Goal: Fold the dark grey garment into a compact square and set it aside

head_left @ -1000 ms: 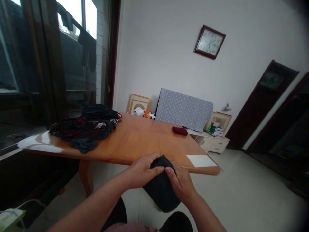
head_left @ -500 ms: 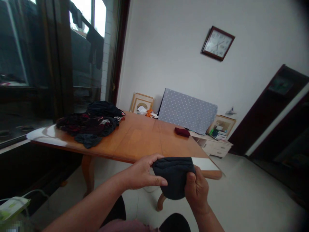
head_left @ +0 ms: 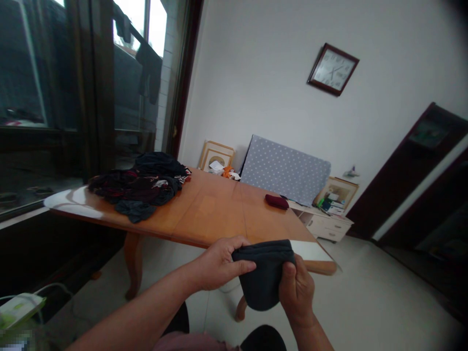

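You've got a dark folded cloth [head_left: 263,273] pinched in both hands, left hand [head_left: 219,263] on its left edge, right hand [head_left: 297,290] on the right, just off the near edge of the wooden bench [head_left: 215,214]. A pile of dark clothes [head_left: 141,187] sits far left on it, a small maroon bundle [head_left: 277,201] far right.

I see a wooden table [head_left: 204,214] across the middle of the frame, a heap of dark clothes [head_left: 141,187] on its left end and a small maroon bundle [head_left: 277,201] toward the right. A clock [head_left: 333,69] hangs upper right.
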Tool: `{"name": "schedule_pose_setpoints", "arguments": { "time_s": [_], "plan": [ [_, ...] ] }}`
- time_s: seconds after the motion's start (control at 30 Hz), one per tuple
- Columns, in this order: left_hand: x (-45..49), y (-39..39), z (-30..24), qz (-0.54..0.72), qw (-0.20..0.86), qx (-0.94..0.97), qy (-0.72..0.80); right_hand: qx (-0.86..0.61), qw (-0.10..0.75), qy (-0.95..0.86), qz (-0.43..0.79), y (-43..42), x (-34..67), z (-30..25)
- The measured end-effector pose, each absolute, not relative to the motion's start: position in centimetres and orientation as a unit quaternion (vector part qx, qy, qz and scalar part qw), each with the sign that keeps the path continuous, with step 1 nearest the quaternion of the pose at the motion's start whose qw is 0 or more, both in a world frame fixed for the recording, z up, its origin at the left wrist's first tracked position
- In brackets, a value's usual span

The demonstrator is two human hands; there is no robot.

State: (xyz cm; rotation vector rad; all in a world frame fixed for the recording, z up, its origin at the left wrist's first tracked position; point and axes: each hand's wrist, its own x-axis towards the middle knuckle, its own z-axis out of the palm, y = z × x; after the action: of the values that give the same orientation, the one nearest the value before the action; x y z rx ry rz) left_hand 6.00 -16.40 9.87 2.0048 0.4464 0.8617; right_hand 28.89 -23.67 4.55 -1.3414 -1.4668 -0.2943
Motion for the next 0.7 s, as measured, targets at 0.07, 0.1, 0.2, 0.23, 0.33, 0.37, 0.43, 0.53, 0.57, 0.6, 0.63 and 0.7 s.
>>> {"name": "schedule_pose_setpoints", "arguments": {
  "time_s": [0.07,0.1,0.2,0.23,0.33,0.37,0.43,0.53,0.57,0.6,0.63,0.7],
  "plan": [
    [5.9,-16.3,9.8,0.345,0.434,0.812,0.182,-0.575,0.535,-0.607,-0.119,-23.8,28.8,4.6],
    [5.8,-16.3,9.7,0.347,0.433,0.812,0.179,-0.578,0.534,-0.606,-0.118,-23.9,28.9,4.7],
    [5.4,-16.0,9.5,0.375,0.435,0.802,0.163,-0.583,0.526,-0.608,-0.118,-24.0,29.3,4.7],
    [5.3,-15.8,9.4,0.388,0.430,0.799,0.163,-0.586,0.523,-0.607,-0.121,-24.0,29.5,4.6],
    [4.9,-15.4,9.4,0.417,0.389,0.807,0.150,-0.596,0.521,-0.599,-0.124,-23.8,30.0,4.2],
    [4.7,-15.3,9.5,0.418,0.371,0.818,0.137,-0.597,0.520,-0.598,-0.122,-23.8,30.1,4.1],
    [4.5,-15.2,9.8,0.407,0.340,0.841,0.109,-0.595,0.520,-0.602,-0.117,-23.7,30.1,4.0],
    [4.4,-15.1,10.2,0.374,0.310,0.868,0.099,-0.586,0.518,-0.612,-0.114,-23.7,30.0,4.0],
    [4.3,-15.1,10.3,0.363,0.305,0.875,0.100,-0.584,0.518,-0.615,-0.113,-23.7,29.9,4.1],
    [4.3,-15.0,10.3,0.353,0.301,0.880,0.101,-0.582,0.518,-0.617,-0.113,-23.7,29.9,4.1],
    [4.2,-14.9,10.2,0.343,0.296,0.886,0.100,-0.581,0.517,-0.618,-0.114,-23.7,29.8,4.1],
    [4.1,-14.7,10.1,0.327,0.287,0.895,0.101,-0.578,0.517,-0.620,-0.121,-23.7,29.8,4.2]
  ]
}}
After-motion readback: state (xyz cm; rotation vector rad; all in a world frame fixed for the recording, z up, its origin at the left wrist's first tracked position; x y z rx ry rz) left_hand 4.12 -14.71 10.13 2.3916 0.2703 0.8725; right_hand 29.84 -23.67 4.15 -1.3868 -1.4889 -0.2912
